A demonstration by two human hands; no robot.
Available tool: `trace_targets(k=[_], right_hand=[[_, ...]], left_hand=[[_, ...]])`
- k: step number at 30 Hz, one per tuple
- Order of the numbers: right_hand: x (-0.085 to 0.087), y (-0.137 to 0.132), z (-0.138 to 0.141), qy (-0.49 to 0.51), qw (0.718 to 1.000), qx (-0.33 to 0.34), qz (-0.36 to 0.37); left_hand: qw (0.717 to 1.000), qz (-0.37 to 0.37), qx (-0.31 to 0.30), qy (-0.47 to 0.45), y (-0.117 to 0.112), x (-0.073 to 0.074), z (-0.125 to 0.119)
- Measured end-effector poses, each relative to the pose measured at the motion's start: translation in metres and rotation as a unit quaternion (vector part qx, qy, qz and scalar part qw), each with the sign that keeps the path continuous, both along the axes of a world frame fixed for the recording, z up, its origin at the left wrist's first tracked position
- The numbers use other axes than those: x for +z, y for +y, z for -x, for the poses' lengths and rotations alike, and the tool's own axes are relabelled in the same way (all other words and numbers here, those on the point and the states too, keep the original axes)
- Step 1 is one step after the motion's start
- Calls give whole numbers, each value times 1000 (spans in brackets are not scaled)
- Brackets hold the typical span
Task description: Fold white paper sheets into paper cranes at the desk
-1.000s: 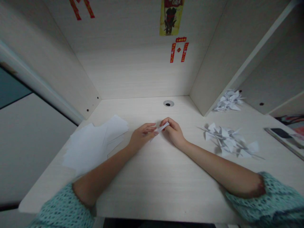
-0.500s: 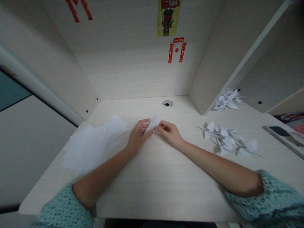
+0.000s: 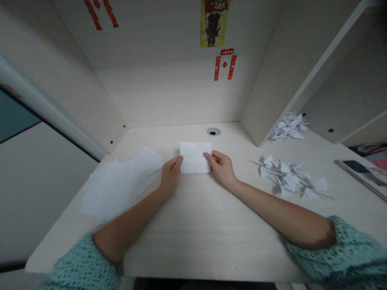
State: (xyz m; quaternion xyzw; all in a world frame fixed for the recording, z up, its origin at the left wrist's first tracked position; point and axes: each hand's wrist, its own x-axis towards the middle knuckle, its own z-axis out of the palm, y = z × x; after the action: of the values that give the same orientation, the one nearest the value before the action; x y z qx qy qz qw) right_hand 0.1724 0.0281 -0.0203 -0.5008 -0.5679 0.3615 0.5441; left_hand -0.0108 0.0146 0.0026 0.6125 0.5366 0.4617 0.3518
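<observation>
Grip was open on both sides, with neither hand pinching or closing around anything. The left hand (image 3: pixel 171 175) touched the left edge of a white paper rectangle (image 3: pixel 195 158) low down, and the right hand (image 3: pixel 220 168) rested against its right edge near the upper corner. The rectangle lay flat on the pale wood-grain tabletop (image 3: pixel 193 229), centred between the hands and just in front of a round cable grommet (image 3: pixel 213 131). No creases could be made out on it at this resolution, so it read as an unfolded sheet. To the left, loose white sheets (image 3: pixel 111 185) overlapped in an untidy layer, well stocked and untouched by either hand. To the right, a heap of folded paper cranes (image 3: pixel 287 177) sat well apart from the right hand, and a smaller cluster of cranes (image 3: pixel 289 128) lay farther back against the side panel (image 3: pixel 272 80). So a fair number stood finished, while more blank paper lay ready.
</observation>
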Motion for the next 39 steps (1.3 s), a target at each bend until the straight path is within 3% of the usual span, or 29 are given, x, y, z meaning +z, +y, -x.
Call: trace_targets(k=[7,12,16,22,28,39], right_hand=[[-7,7,-2,80,996,30,41],[-7,6,0,124,992,21,-12],[0,0,0,50,997,29,-58],[13,-10,-1,-70,987,100,-106],[10,-10,1,-131,982,79,-110],[-1,-2,0,-44,996,58,-47]], left_hand=[[998,9,-6,-54,3,-3,2],[995,11,5,-103,6,-4,3],[992,-11,33,-124,11,-8,4],[990,-4,38,-137,10,-8,3],[983,21,74,-167,9,-7,2],[976,37,19,-213,9,-6,-1]])
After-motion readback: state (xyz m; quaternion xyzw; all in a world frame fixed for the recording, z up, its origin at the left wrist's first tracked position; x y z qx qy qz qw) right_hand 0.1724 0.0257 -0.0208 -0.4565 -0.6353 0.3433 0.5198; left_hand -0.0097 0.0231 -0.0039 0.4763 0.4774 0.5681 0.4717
